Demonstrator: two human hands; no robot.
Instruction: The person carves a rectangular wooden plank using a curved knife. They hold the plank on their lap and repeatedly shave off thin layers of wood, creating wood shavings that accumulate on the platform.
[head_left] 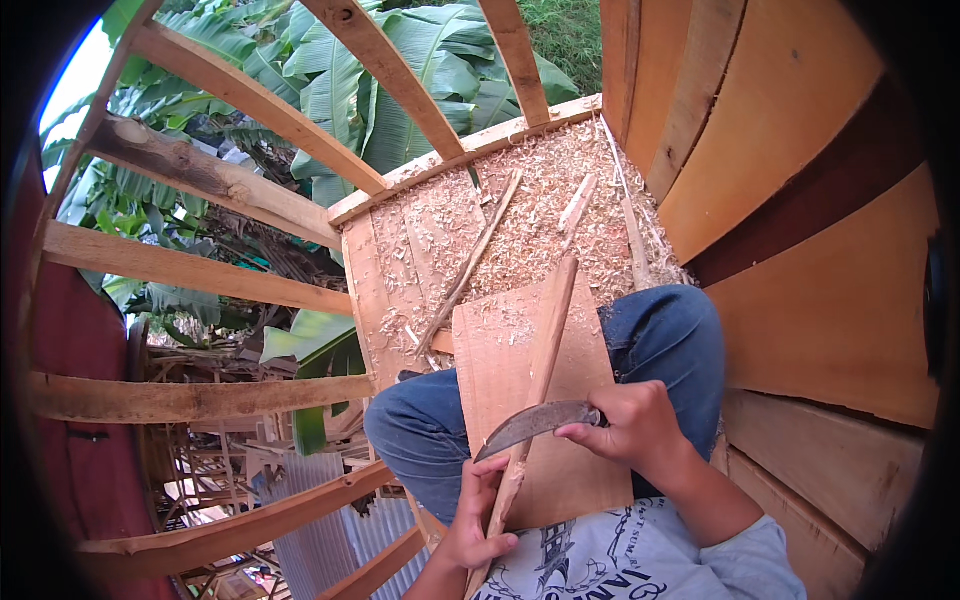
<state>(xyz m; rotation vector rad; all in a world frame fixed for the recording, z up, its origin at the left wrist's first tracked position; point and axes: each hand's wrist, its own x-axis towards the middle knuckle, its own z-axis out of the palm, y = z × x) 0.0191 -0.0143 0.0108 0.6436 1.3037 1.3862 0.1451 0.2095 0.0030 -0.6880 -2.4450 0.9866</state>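
A long, partly whittled wooden stick (pixel 547 345) slants across a flat board (pixel 590 470) that rests over my lap. My left hand (pixel 478 520) is wrapped round the stick's lower part, close to my body. In my right hand (pixel 632 425) is a curved, dark-bladed knife (pixel 540 420), gripped by its handle, which the fingers mostly hide. Its blade lies across the stick just above my left hand, with the tip pointing left. Pale cut wood shows on the stick below the blade.
Wood shavings (pixel 535 165) cover the plank floor ahead, where a thin stick (pixel 470 270) and a shorter wood piece (pixel 578 205) lie. Open wooden rails (pixel 210 275) stand on the left, with banana leaves (pixel 420 60) beyond. A plank wall (pixel 820 310) rises close on my right.
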